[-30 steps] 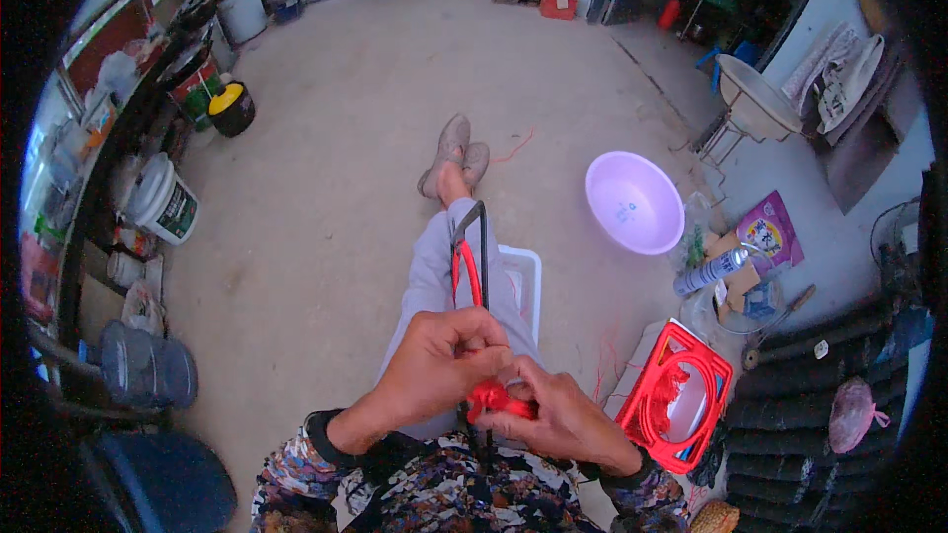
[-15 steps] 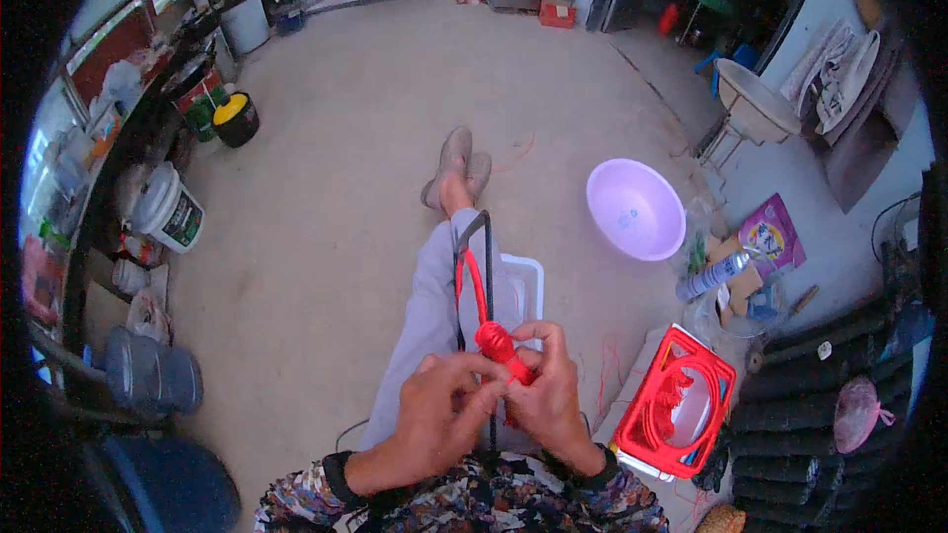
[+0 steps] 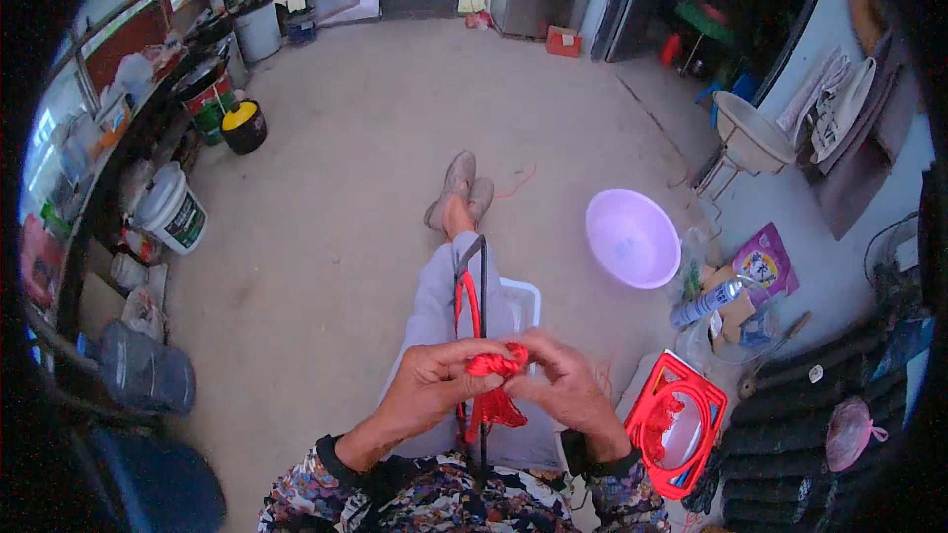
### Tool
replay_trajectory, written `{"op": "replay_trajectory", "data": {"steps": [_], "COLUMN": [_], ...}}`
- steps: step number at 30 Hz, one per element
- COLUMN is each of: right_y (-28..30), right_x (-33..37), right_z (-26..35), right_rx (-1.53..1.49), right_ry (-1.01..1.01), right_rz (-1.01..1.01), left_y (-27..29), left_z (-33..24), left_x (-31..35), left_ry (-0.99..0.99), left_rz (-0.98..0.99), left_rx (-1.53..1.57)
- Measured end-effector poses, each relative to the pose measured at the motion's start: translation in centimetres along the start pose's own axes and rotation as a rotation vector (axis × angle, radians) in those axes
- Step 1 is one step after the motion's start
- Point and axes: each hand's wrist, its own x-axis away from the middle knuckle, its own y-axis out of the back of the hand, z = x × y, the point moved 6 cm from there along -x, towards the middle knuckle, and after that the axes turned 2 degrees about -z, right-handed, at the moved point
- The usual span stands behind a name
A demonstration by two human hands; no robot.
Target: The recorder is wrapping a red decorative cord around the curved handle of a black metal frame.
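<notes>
In front of my lap, both hands hold a red knotted cord (image 3: 498,363) sideways. My left hand (image 3: 439,377) pinches its left end between thumb and fingers. My right hand (image 3: 571,382) closes on the right end, fingers bent over it and partly blurred. Loose red strands (image 3: 501,410) hang below the knot like a tassel. A black bent rod frame (image 3: 485,286) stands upright over my legs, with a smooth red cord (image 3: 473,298) looped from its top and running down behind my hands.
Right of me stands a red-rimmed basket (image 3: 713,405) with coiled red cord (image 3: 711,390) in it. Beyond are a lavender basin (image 3: 632,237) and a spray can (image 3: 706,303). A white plastic tub (image 3: 534,304) is beside my legs. Along the left sit a white bucket (image 3: 176,209) and a water jug (image 3: 148,370).
The knot has turned from slanting upright to lying crosswise, and the strands now hang down in view. My right hand has moved up over its right end. The whole view has shifted slightly.
</notes>
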Motion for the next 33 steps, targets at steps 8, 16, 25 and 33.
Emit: {"op": "replay_trajectory", "data": {"steps": [8, 16, 25, 33], "right_y": [-0.6, 9.6, 17.0, 9.9], "right_x": [-0.9, -0.8, 4.5, 5.0], "right_z": [-2.0, -6.8, -13.5, -13.8], "right_rx": [-0.589, -1.433, -1.003, -0.723], "right_ry": [-0.174, 0.017, -0.179, -0.477], "right_rz": [-0.022, -0.584, -0.812, -0.698], "left_y": [1.4, 4.5, 5.1, 5.1], "left_z": [-0.7, 3.5, 5.2, 6.3], "left_x": [0.3, 1.0, 0.7, 0.6], "left_ry": [0.031, 0.086, 0.025, 0.14], "left_rz": [0.004, -0.023, 0.104, -0.031], "left_rx": [0.058, 0.104, -0.303, -0.19]}}
